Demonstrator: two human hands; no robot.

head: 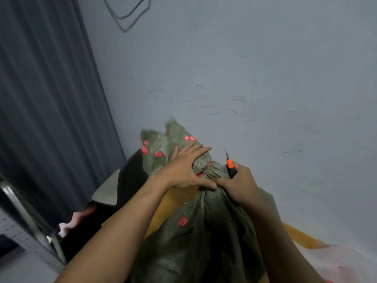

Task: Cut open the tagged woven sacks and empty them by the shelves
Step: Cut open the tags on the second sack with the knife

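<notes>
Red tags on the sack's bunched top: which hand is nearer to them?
Left. The left hand grips the bunched top of the woven sack right beside the red tags; the right hand is past the tied neck, holding the utility knife.

Coarse matt green woven sack (pixel 204 231), glossy orange plastic knife (pixel 231 167), brushed metal shelf post (pixel 24 217), matt grey cloth curtain (pixel 44 94)
</notes>
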